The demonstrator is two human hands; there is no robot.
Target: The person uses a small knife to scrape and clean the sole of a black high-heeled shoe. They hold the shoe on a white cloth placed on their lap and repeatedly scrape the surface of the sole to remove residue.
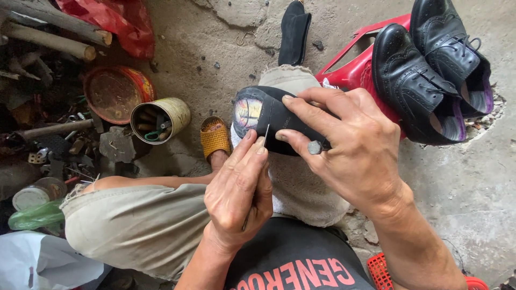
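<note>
Rough concrete floor [462,188], cluttered workspace, person seated low. Left hand [236,196] pinches a thin metal needle or awl [266,133], grip pressed together, tip at the sole edge of a black shoe [269,115] resting on the knee. Right hand [344,142] clamps the shoe, fingers closed over it, thumb just beside the point. Risk: tool slips off hard sole and jabs that thumb; shoe rolls off knee. Beyond: yellow sandal [215,138], tin of tools [160,119], pair of black brogues [430,70] on red stool [349,67].
</note>
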